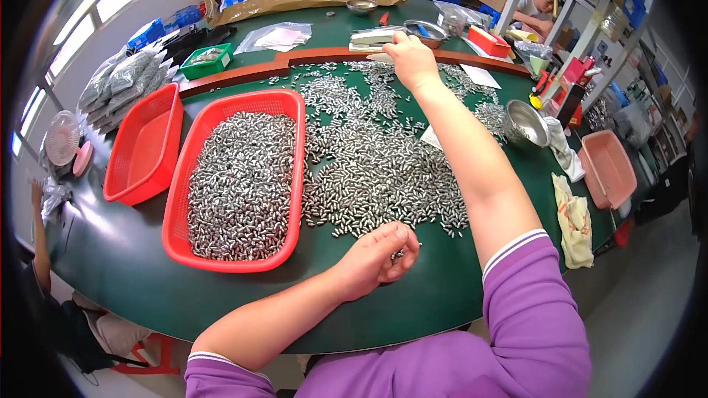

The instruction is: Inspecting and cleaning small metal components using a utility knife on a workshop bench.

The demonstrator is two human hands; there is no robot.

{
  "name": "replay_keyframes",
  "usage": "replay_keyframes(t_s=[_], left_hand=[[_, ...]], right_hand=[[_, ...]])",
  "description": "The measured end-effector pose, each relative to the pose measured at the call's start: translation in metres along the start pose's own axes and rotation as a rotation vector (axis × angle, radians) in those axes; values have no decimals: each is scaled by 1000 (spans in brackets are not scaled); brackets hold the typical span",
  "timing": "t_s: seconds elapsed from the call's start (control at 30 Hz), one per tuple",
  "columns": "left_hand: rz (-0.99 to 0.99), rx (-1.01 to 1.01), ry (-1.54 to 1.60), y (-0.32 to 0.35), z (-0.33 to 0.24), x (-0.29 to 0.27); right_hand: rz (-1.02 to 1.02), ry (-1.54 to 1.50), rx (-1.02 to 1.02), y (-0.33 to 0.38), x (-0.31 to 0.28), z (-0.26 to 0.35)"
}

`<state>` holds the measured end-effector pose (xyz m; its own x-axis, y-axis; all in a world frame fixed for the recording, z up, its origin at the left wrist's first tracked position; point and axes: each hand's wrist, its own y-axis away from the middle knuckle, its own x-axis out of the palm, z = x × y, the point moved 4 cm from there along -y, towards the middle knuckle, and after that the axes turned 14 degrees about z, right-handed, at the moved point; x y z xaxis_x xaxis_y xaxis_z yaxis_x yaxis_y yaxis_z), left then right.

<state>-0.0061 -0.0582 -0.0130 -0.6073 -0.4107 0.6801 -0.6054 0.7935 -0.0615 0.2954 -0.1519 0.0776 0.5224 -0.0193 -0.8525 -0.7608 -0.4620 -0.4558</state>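
Note:
My left hand [377, 259] is curled closed above the near edge of a spread of small silver metal pieces [376, 169]. A few of the same pieces show between its fingers. My right arm reaches across the table, and my right hand [413, 61] is closed in a pinch at the far wooden strip [310, 61]. Beside its fingertips is a pale flat piece [380, 57], in front of a stack of pale flat packets [369, 40]. What the fingers grip is hidden. A red plastic basket [296, 177] full of these metal pieces stands left of the spread.
An empty red basket [118, 190] stands farther left, near stacked filled bags [122, 88]. At right are a steel bowl [527, 121], cloths [571, 221] and a pink basin [608, 169]. A person [542, 11] sits at the back right; another person's arm [40, 236] shows at the left edge.

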Motion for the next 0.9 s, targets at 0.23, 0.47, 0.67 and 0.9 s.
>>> replay_keyframes(t_s=[0.23, 0.47, 0.67, 0.9], left_hand=[[8, -18, 34, -2, -1, -2], [66, 21, 69, -3, 0, -4], [74, 35, 19, -3, 2, -8], [45, 46, 25, -4, 2, -5]], right_hand=[[236, 35, -129, -36, 25, 10], [488, -202, -138, -30, -19, -9], [725, -306, -255, 13, -64, -12], [467, -299, -272, 17, -109, -19]])
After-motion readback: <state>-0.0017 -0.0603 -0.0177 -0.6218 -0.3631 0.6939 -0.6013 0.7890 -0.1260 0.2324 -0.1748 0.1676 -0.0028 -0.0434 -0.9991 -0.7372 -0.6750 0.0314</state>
